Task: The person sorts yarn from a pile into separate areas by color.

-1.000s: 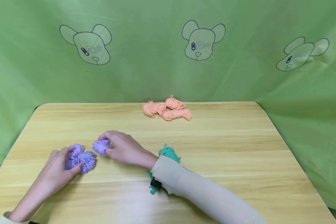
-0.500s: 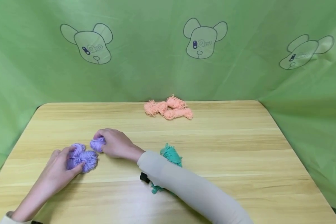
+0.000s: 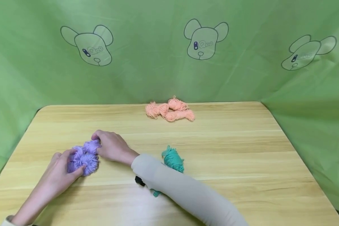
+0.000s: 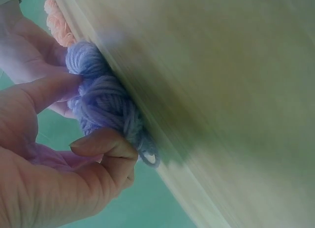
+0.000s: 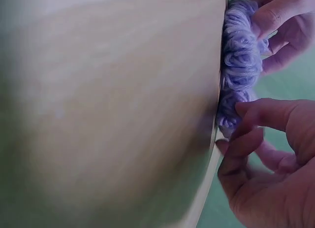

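Observation:
At the left of the table, my left hand [image 3: 57,169] grips bundled purple yarn [image 3: 87,163], thumb on the near side and fingers on the far side. The left wrist view shows the thumb and a finger at this purple yarn [image 4: 106,105] low on the tabletop. My right hand [image 3: 113,146] pinches another small purple yarn skein [image 3: 91,146] at its right end. That skein touches the others' far right side. In the right wrist view, the skein [image 5: 232,110] is partly hidden by my right hand's fingers [image 5: 261,114].
Several peach yarn skeins [image 3: 180,115] lie together by the table's back edge. Green yarn [image 3: 173,160] lies near the middle, partly covered by my right sleeve [image 3: 180,191]. A black wrist device [image 3: 139,180] shows beneath that sleeve. Green cloth [image 3: 147,75] hangs behind the wooden table [image 3: 243,150].
My right hand has moved left with its purple skein, closing the gap to the other purple yarn. My left hand has stayed in place. More of the green yarn's upper part shows.

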### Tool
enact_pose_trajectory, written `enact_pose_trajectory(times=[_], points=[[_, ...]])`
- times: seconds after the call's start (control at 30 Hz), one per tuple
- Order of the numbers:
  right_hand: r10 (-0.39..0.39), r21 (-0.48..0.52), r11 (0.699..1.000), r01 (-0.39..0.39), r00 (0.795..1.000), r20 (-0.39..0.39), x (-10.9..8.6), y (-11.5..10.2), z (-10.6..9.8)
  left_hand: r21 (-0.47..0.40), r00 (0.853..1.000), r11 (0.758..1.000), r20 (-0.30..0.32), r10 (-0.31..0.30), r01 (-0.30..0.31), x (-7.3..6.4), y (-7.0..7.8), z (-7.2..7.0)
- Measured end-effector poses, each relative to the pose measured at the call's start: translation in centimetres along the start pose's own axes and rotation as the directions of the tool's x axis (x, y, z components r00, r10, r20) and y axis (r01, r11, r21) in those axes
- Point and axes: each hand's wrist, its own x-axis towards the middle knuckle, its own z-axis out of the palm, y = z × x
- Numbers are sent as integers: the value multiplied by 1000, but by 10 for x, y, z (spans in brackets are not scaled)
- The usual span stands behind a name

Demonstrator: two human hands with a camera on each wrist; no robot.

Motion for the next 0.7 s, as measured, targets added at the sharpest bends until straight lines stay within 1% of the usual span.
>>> enact_pose_trajectory(times=[0.07, 0.2, 0.37, 0.53, 0.7], points=[[9, 0, 1000, -9, 1000, -13, -1, -1, 1, 0, 1000, 1000, 1, -1, 1, 0, 0, 0], [0, 33, 999, 0, 1000, -5, -2, -3, 2, 1, 1000, 1000, 5, -8, 8, 0, -1, 1], [-23, 33, 999, 22, 999, 36, -6, -6, -1, 4, 1000, 1000, 8, -9, 9, -1, -1, 1], [-25, 31, 999, 23, 997, 74, -10, -7, -4, 6, 1000, 1000, 10, -16, 16, -1, -3, 1], [-8, 91, 996, 0, 997, 81, -14, -3, -7, 9, 1000, 1000, 16, -20, 20, 0, -2, 1]])
